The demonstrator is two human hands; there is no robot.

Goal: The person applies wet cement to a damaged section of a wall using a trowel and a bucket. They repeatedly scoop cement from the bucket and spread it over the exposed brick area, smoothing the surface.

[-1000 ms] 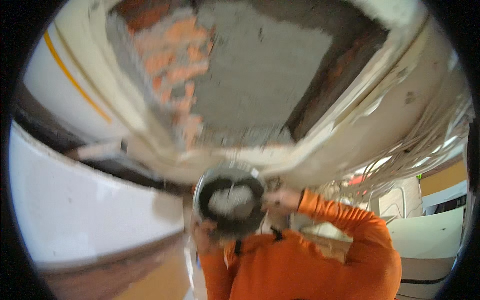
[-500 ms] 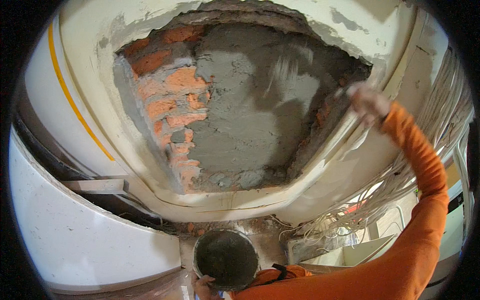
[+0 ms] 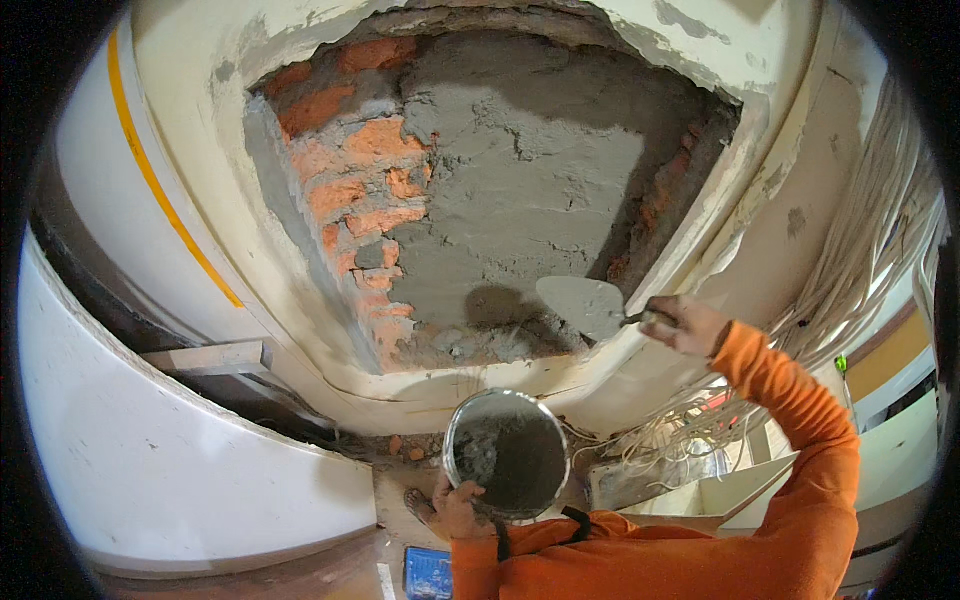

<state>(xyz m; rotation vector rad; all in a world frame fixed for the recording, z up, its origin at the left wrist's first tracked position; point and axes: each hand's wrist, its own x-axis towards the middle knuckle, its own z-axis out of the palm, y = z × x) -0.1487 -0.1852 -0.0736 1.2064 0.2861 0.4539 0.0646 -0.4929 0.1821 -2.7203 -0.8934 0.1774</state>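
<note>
Two hands are in play, each closed on something. The right grip [image 3: 684, 325] is wrapped around the handle of a trowel [image 3: 583, 305], whose broad grey blade points leftward across the lower right corner of a wall recess [image 3: 268, 160]; whether the blade touches the surface behind it, I cannot tell. The left grip [image 3: 460, 508] is clamped on the near left edge of a round bucket [image 3: 449, 447], held just below the recess and close to the person's orange top [image 3: 650, 570]. Dark grey mortar [image 3: 522, 450] lies inside the bucket. Beyond the trowel, rough grey render [image 3: 510, 190] covers most of the recess's back, while orange bricks [image 3: 382, 138] show bare down its left side. A cream wall [image 3: 440, 387] frames the ragged opening. Farther right run bundled pale cables [image 3: 865, 220]; to the left are a yellow strip [image 3: 160, 185] and a large white panel [image 3: 190, 440]. Below the bucket, a blue object [image 3: 428, 575] lies near a foot [image 3: 420, 506].
</note>
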